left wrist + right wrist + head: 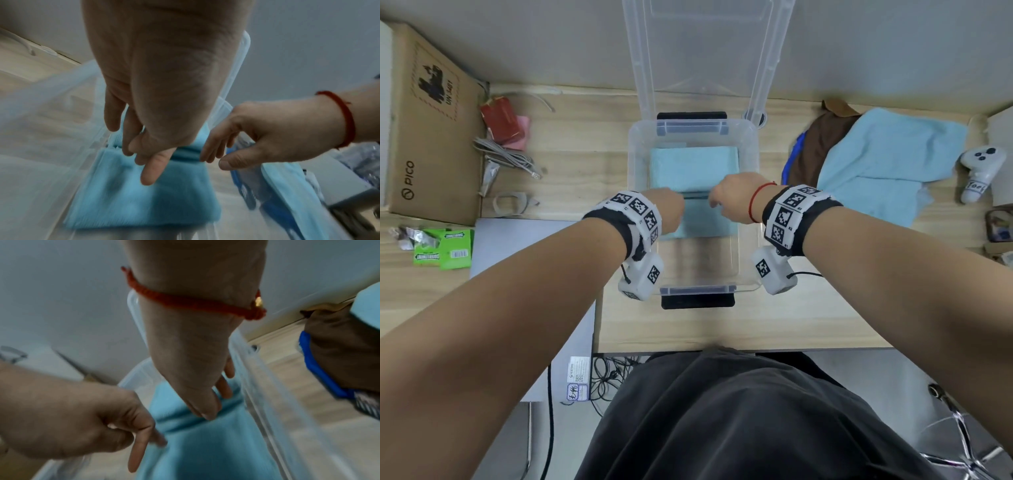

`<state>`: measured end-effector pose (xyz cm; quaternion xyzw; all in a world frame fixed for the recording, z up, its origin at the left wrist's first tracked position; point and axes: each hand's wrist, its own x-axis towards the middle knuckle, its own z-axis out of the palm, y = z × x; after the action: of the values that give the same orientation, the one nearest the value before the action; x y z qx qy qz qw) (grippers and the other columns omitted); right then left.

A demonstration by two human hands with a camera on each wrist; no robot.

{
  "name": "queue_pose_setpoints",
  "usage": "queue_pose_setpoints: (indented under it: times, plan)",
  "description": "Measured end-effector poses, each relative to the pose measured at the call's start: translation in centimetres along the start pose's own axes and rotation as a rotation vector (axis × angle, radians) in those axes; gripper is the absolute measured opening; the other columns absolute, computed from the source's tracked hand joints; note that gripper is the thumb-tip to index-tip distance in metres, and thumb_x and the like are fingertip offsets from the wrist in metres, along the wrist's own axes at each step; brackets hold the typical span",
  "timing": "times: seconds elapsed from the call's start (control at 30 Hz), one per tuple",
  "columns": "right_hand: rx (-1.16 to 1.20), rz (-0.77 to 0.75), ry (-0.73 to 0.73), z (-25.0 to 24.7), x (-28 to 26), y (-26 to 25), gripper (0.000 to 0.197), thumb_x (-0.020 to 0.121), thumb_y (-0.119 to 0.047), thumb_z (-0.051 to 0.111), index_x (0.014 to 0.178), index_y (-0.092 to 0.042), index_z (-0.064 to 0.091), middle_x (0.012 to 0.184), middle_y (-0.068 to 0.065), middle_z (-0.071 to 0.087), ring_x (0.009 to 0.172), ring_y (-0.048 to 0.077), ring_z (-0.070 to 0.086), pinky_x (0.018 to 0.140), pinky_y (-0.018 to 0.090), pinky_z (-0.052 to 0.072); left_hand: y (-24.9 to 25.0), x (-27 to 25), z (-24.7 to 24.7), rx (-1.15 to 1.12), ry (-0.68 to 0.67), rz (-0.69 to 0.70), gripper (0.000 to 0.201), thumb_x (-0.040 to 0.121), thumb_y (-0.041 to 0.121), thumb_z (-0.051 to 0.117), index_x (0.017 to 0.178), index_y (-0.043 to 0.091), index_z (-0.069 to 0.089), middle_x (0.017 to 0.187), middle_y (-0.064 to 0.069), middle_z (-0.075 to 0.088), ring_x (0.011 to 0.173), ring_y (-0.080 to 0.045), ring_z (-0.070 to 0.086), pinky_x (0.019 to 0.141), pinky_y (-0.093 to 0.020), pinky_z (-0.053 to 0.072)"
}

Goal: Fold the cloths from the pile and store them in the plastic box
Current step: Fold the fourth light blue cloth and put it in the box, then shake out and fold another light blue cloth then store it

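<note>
both hands inside plastic box [635, 161]; left hand [669, 209] and right hand [732, 202] near each other, fingers loose and straight on folded light-blue cloth [705, 219], nothing gripped; second folded cloth [693, 168] just beyond, against far wall; pile [876, 161] right of box, right hand nearer; fleecy, soft, floppy stuff; box clear, rigid

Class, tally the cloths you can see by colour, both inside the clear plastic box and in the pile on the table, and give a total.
Light blue cloths: 3
Brown cloth: 1
Dark blue cloth: 1
Total: 5
</note>
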<state>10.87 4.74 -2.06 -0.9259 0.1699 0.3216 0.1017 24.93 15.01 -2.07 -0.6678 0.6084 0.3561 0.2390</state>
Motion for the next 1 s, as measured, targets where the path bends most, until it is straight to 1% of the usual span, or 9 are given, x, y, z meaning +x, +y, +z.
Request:
queue_pose_setpoints:
  times: [0.07,0.23,0.3,0.43,0.6,0.77,0.8,0.9,1.0]
  plan:
    - [0.132,0.026,0.133,-1.4,-1.1,1.5,0.030,0.090,-0.017,0.048,0.112,-0.025,0.066,0.111,0.004,0.067,0.102,0.029,0.060,0.082,0.037,0.052,-0.5,-0.4,-1.9,-0.089,0.115,0.000,0.024,0.085,0.011,0.045,0.087,0.007,0.068,0.091,-0.010,0.068,0.084,-0.030,0.065,0.074,-0.038,0.056]
    - [0.356,0.168,0.426,-3.9,-4.9,6.5,0.025,0.089,-0.017,0.051,0.104,-0.021,0.071,0.103,0.000,0.071,0.100,0.025,0.063,0.087,0.033,0.047,0.7,-0.3,-6.5,-0.230,0.360,-0.004,0.024,0.087,0.011,0.040,0.074,0.011,0.061,0.085,-0.010,0.068,0.078,-0.028,0.060,0.072,-0.035,0.051]
    - [0.415,0.240,0.483,-3.6,-6.2,8.7,0.023,0.088,-0.018,0.053,0.100,-0.023,0.072,0.102,0.002,0.071,0.097,0.025,0.064,0.088,0.034,0.049,2.1,0.0,-7.9,-0.260,0.440,-0.021,0.027,0.089,0.015,0.041,0.067,0.019,0.054,0.082,-0.008,0.065,0.075,-0.026,0.057,0.068,-0.034,0.047]
    - [0.475,0.362,0.495,-0.9,-9.1,13.2,0.022,0.085,-0.015,0.054,0.095,-0.022,0.072,0.096,0.001,0.071,0.094,0.025,0.064,0.083,0.029,0.049,7.0,1.3,-9.5,-0.344,0.519,-0.008,0.022,0.086,0.011,0.042,0.074,0.012,0.060,0.084,-0.005,0.063,0.080,-0.027,0.057,0.069,-0.034,0.048]
    - [0.529,0.489,0.382,4.6,-12.1,18.6,0.029,0.086,-0.019,0.059,0.116,-0.021,0.062,0.116,0.007,0.062,0.107,0.029,0.058,0.090,0.036,0.047,14.5,4.3,-10.5,-0.516,0.496,0.055,0.019,0.082,0.007,0.049,0.083,0.017,0.065,0.073,0.011,0.056,0.082,-0.018,0.060,0.072,-0.028,0.048]
    - [0.586,0.619,0.282,10.0,-14.8,23.1,0.055,0.083,-0.016,0.062,0.135,-0.017,0.044,0.131,0.013,0.043,0.110,0.036,0.055,0.092,0.040,0.045,21.5,7.7,-10.3,-0.561,0.424,0.061,0.018,0.080,0.012,0.057,0.093,0.021,0.064,0.092,0.002,0.067,0.091,-0.020,0.063,0.083,-0.030,0.051]
    - [0.600,0.626,0.268,11.0,-15.2,23.8,0.057,0.082,-0.016,0.062,0.135,-0.018,0.042,0.132,0.012,0.042,0.111,0.036,0.055,0.093,0.041,0.047,22.4,8.5,-10.0,-0.562,0.399,0.046,0.021,0.080,0.015,0.061,0.101,0.020,0.062,0.096,0.001,0.068,0.094,-0.021,0.063,0.083,-0.031,0.051]
    - [0.637,0.597,0.249,13.5,-15.9,25.7,0.059,0.079,-0.011,0.061,0.135,-0.018,0.042,0.130,0.010,0.041,0.111,0.036,0.055,0.095,0.044,0.047,24.8,10.7,-8.8,-0.533,0.322,-0.035,0.058,0.079,0.031,0.072,0.126,0.012,0.044,0.105,-0.005,0.062,0.100,-0.025,0.059,0.082,-0.034,0.048]
    - [0.634,0.534,0.249,14.8,-16.0,27.0,0.058,0.078,-0.009,0.061,0.132,-0.021,0.044,0.126,0.007,0.042,0.107,0.033,0.057,0.091,0.043,0.049,26.3,12.5,-7.9,-0.619,0.261,-0.170,0.072,0.076,0.032,0.077,0.127,0.009,0.031,0.109,-0.007,0.052,0.096,-0.026,0.054,0.076,-0.034,0.042]
